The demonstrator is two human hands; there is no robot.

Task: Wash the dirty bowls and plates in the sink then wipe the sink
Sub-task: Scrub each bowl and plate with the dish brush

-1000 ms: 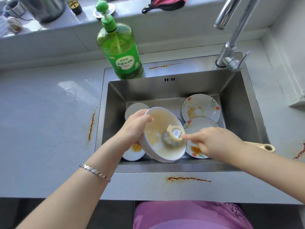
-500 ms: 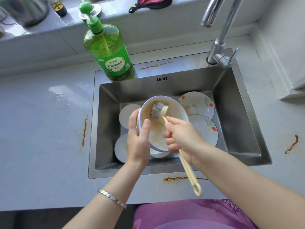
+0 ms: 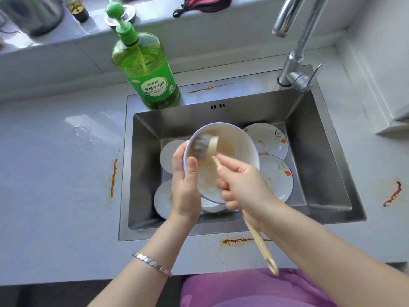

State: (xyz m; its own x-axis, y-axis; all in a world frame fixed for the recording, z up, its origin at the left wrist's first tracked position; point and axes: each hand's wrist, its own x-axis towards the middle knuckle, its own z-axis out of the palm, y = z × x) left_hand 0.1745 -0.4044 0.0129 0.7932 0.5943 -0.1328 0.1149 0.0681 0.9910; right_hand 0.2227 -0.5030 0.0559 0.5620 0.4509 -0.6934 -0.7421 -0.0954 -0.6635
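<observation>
Fingers [image 3: 178,156] of the left hand [image 3: 184,189] curl round the rim of a soiled bowl [image 3: 234,149], tilted above the sink [image 3: 314,165]. The right hand [image 3: 243,187] grips a long-handled brush [image 3: 204,147], its head inside the bowl. A hard scrub could knock the bowl loose onto the plates [image 3: 271,140] below, chipping them.

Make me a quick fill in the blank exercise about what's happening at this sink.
The left hand holds a dirty ____ by its rim over the sink.
The right hand scrubs inside it with a long-handled ____.
The soap bottle on the sink's back ledge is coloured ____.
Missing words: bowl, brush, green.
</observation>
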